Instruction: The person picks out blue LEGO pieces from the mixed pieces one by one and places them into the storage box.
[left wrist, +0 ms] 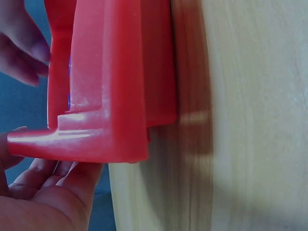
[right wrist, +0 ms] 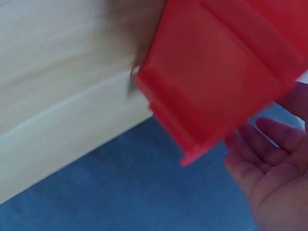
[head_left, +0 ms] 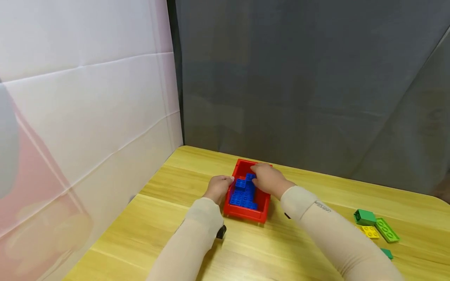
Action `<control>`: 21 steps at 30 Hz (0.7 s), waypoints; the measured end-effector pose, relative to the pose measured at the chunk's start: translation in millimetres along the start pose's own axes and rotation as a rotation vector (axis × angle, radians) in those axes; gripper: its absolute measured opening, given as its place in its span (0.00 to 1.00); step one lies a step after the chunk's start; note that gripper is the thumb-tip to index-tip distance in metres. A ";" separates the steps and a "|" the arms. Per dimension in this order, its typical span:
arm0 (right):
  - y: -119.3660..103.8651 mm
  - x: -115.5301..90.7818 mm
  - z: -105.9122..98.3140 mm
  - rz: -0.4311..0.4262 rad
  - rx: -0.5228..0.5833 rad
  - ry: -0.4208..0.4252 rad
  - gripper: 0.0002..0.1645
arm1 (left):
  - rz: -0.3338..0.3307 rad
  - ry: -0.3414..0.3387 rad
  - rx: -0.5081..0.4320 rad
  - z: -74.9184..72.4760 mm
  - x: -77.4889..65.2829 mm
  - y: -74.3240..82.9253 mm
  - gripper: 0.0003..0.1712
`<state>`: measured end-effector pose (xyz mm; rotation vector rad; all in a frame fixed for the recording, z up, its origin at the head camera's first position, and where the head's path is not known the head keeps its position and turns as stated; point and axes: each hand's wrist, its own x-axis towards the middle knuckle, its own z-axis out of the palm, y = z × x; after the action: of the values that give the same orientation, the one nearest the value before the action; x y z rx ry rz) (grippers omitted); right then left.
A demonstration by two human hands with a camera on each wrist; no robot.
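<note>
A red plastic bin is on the wooden table near its back edge, with several blue toy building bricks inside. At its left rim my left hand grips the wall; in the left wrist view, the rim lies between thumb and fingers of that hand. My right hand reaches over the right wall, fingertips beside the far blue bricks. Its loosely bent fingers show past the bin's edge in the right wrist view, with nothing visible between them. Whether they touch a brick is hidden.
To the right on the table lie a dark green brick, a light green brick, a yellow brick and another green piece, partly behind the right sleeve. A grey curtain hangs behind, a white one at left.
</note>
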<state>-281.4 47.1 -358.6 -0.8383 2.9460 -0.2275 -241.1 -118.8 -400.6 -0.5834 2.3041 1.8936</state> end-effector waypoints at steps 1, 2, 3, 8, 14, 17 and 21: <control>2.2 -5.3 -2.1 -0.005 -0.002 0.012 0.31 | -0.008 0.002 0.003 0.1 1.2 -0.3 0.21; 4.8 -11.0 -3.9 -0.009 -0.006 0.024 0.31 | -0.013 0.004 0.008 0.0 2.3 -0.3 0.20; 7.5 -16.9 -5.6 -0.015 -0.014 0.038 0.31 | -0.017 0.003 0.015 -0.4 3.1 -0.2 0.20; 20.9 -49.4 -14.0 0.000 0.005 0.117 0.30 | -0.040 -0.018 -0.010 -1.3 7.3 3.5 0.19; 37.7 -89.1 -17.3 0.008 0.004 0.218 0.29 | -0.013 0.009 0.065 -3.2 7.7 10.5 0.20; 44.8 -107.4 -16.8 0.024 0.007 0.251 0.31 | 0.028 0.036 0.161 -7.3 3.7 11.4 0.20; 52.9 -128.2 -15.0 0.056 0.010 0.278 0.34 | 0.153 0.117 0.425 -13.7 -5.0 12.1 0.25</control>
<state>-201.6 161.1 -348.9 -0.7790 3.2160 -0.3847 -238.6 -129.0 -384.8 -0.4859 2.7824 1.3788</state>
